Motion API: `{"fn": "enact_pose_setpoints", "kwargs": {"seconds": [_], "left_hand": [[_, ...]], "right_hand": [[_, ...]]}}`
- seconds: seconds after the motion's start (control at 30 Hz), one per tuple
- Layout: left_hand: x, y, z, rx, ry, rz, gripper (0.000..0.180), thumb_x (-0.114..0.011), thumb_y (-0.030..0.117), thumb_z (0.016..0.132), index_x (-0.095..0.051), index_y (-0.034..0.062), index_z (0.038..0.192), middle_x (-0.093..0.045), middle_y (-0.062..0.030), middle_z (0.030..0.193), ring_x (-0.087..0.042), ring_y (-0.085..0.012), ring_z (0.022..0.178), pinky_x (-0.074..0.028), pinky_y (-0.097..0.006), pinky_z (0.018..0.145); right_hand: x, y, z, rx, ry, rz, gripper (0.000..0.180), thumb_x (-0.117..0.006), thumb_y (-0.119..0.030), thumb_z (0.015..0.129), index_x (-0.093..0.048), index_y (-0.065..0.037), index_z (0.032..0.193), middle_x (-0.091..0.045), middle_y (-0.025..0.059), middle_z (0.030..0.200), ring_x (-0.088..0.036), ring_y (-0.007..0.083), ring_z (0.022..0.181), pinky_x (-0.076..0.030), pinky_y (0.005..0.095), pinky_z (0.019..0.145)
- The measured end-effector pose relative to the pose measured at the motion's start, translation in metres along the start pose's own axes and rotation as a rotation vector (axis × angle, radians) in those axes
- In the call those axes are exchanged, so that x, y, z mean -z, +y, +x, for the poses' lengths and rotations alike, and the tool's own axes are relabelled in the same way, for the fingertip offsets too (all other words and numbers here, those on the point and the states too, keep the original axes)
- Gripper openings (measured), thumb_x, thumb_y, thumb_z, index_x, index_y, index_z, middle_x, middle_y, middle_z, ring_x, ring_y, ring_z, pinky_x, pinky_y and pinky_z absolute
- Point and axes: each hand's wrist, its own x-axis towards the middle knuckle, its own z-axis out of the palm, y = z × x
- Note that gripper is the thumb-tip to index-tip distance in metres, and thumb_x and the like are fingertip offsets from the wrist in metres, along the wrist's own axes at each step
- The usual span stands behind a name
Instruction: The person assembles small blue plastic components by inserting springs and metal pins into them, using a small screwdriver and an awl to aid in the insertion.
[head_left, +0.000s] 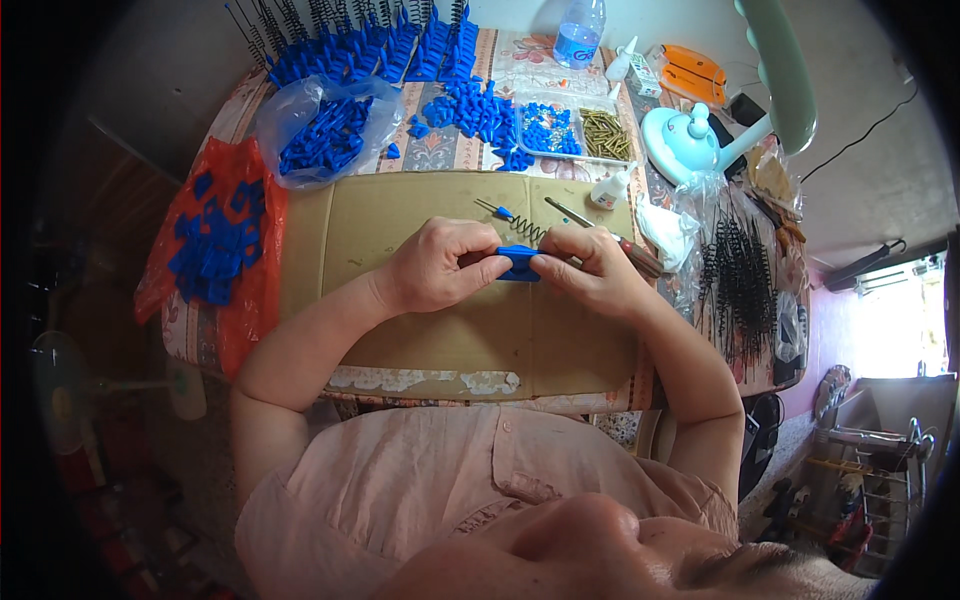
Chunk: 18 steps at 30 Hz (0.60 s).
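Observation:
Above a flattened cardboard sheet [430, 340], a small blue plastic piece [519, 264] is pinched between my two hands. My left hand [440, 265] grips its left end with thumb and fingers, and my right hand [597, 270] grips its right end. Just beyond the fingers lies a dark coil spring [525, 229] with a blue plastic tip [503, 212] and a thin rod sticking out. A slim metal tool [568, 211] with a reddish-brown handle [643, 260] rests beside my right hand, partly hidden by it. A small white dropper bottle [609, 190] stands behind it.
Blue parts fill a clear bag [388, 105] and a red bag [275, 290] at left. Blue pieces with springs [400, 50] line the back. A clear tray [578, 155] holds blue and brass-coloured parts. Dark springs [738, 280] and a pale blue lamp [680, 140] are at right.

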Motion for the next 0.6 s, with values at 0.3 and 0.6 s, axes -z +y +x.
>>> {"fn": "enact_pose_setpoints", "kwargs": {"seconds": [0.3, 0.6], "left_hand": [[-0.001, 0.0006, 0.0002, 0.026, -0.007, 0.017, 0.015, -0.063, 0.011, 0.085, -0.057, 0.002, 0.075, -0.054, -0.0054, 0.063, -0.049, -0.0132, 0.057, -0.038, -0.03, 0.052], [-0.0022, -0.0024, 0.0007, 0.004, -0.03, 0.071, 0.015, -0.064, 0.011, 0.086, -0.058, 0.0016, 0.076, -0.055, -0.0043, 0.065, -0.05, -0.0102, 0.058, -0.04, -0.028, 0.052]], "right_hand": [[-0.0004, 0.0019, -0.0008, -0.056, 0.011, -0.077, 0.021, -0.065, -0.018, 0.087, -0.057, 0.0, 0.08, -0.054, 0.0037, 0.066, -0.05, 0.0099, 0.062, -0.04, 0.027, 0.056], [-0.002, 0.0015, 0.0002, -0.025, 0.042, -0.153, 0.022, -0.07, -0.017, 0.083, -0.056, 0.0, 0.079, -0.055, 0.0043, 0.067, -0.05, 0.0105, 0.064, -0.04, 0.027, 0.056]]}}
